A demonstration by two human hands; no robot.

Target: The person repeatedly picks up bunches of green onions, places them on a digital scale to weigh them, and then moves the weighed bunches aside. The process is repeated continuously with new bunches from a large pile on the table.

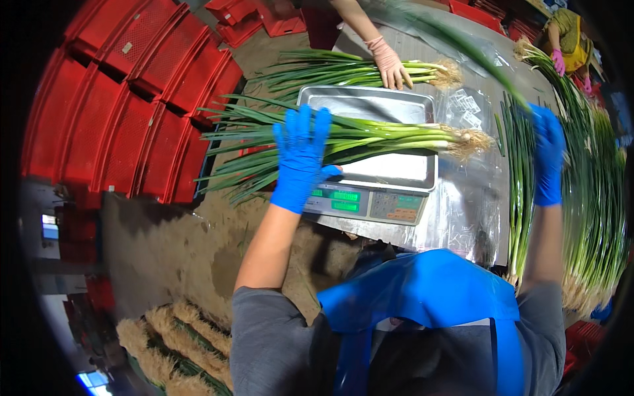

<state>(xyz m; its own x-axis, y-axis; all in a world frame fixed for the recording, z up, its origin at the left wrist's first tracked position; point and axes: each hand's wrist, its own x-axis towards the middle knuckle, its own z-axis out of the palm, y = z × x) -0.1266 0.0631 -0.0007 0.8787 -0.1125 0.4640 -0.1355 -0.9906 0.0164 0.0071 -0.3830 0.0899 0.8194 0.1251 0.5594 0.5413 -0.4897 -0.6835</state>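
Observation:
My left hand (300,153), in a blue glove, lies with fingers spread over the leaves of a bunch of spring onions (391,132). The bunch lies across the steel tray (386,171) of a digital weighing scale (364,202). Its roots overhang the tray's right side, and its leaf tips reach past the left. On the right, my blue-gloved right hand (547,153) grips a spring onion (475,52). That long stalk is blurred and slants up and left above the table. Loose spring onions (517,198) lie below and beside this hand.
Opposite, a person's gloved hand (390,64) touches another spring onion bunch (356,74). Plastic bags (460,213) and printed labels (465,106) lie on the table (500,163). Red crates (129,114) are stacked left; rooted bundles (173,346) sit lower left. Another person (564,39) stands upper right.

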